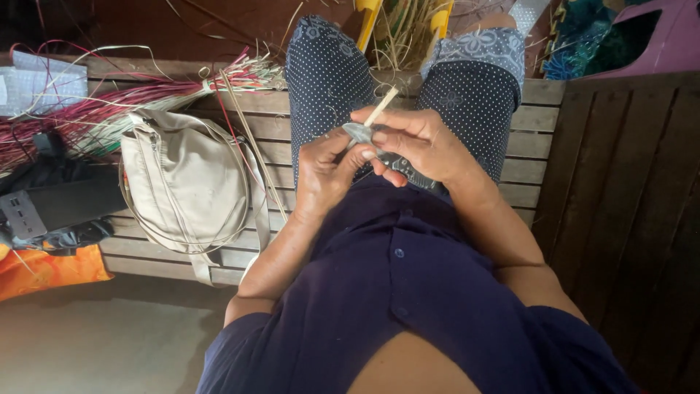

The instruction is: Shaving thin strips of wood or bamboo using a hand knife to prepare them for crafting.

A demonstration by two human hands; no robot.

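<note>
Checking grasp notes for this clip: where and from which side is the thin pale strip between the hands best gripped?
Best gripped, I'd judge, at the free upper end of the pale strip, coming from above and the far side with a fingertip pinch. It slants up and away from the right hand and left hand, which cover its lower end beside the small knife, so only the top is exposed.
</note>
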